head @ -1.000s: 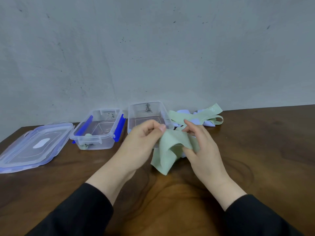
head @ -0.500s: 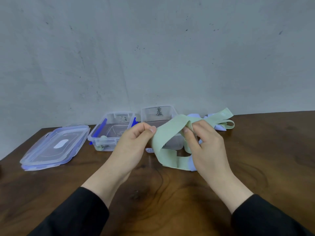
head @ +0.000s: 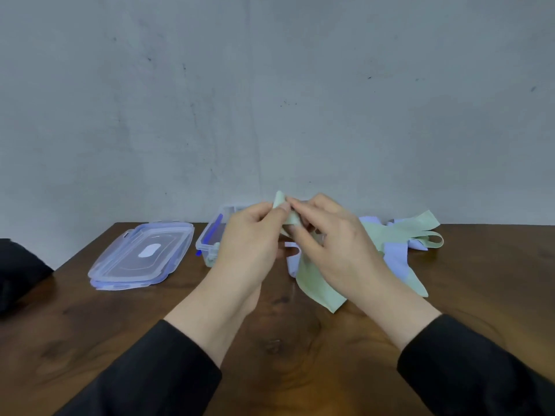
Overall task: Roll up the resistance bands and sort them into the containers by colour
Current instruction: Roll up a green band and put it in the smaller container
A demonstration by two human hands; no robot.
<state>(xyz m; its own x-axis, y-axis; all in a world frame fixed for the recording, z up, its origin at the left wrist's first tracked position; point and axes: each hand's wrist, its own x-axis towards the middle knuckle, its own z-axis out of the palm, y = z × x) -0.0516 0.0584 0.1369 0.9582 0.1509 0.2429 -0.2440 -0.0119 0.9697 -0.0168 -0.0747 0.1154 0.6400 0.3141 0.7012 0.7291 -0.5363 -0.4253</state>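
Pale green rubber is right at the centre of things: the green band [head: 318, 283] is up off the surface, its top end caught between both hands. The left hand [head: 249, 235] pinches that end between thumb and fingertip, with the other fingers curled in. The right hand [head: 330, 244] meets it just beside, its fingertips [head: 292, 202] pinching the same folded tip, its thumb tucked under the strip. A small corner of green pokes up above the two pinches. Below the right hand the band hangs down in a wide flap whose lower edge reaches the brown wooden surface [head: 285, 349].

Black sleeves cover both forearms. Behind the left hand sits a clear container [head: 210, 241] with a blue clip on its side, mostly hidden by the hand; something small lies at its near corner, too blurred to tell what. Further left, well apart from the hands, clear lids [head: 144, 256] lie flat in a stack on the surface. To the right of the hands is a loose pile of bands [head: 402, 235], pale green and lilac tangled together, one green loop sticking out at its far right. A dark object [head: 18, 271] sits at the left edge, and a grey wall [head: 270, 100] rises behind the surface.
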